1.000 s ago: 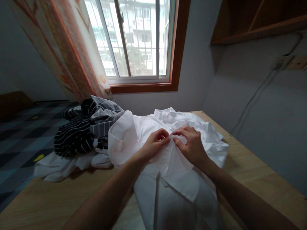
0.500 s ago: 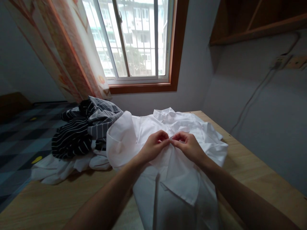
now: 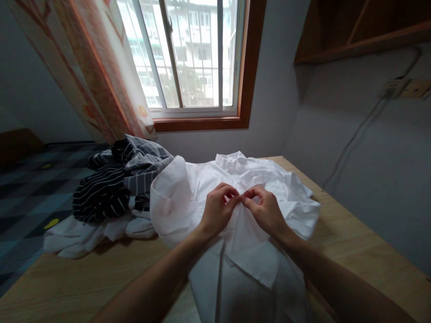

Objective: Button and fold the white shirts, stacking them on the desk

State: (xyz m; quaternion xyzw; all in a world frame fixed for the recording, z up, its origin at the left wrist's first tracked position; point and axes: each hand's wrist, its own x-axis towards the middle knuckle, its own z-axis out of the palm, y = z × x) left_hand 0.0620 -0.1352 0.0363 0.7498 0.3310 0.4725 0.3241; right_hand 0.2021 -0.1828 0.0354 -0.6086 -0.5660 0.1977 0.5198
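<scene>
A white shirt (image 3: 205,179) lies spread on the wooden table, its collar toward the window and its lower part hanging over the near edge. My left hand (image 3: 220,206) pinches the shirt's front at the middle, thumb against fingers. Right beside it, my right hand (image 3: 264,206) pinches the same spot, and the fingertips of both hands meet. The fabric is raised slightly under them. Whatever small part sits between the fingertips, such as a button, is too small to make out.
Left of the shirt is a heap of black and grey striped clothes (image 3: 101,193) with white cloth (image 3: 81,237) under it. The table (image 3: 353,242) borders a checked bed (image 3: 23,188). A window (image 3: 195,58), a curtain (image 3: 101,80) and a wall shelf (image 3: 363,45) stand behind.
My left wrist has turned a little, and its fingers have shifted slightly right. Both hands keep pinching the shirt front at nearly the same place.
</scene>
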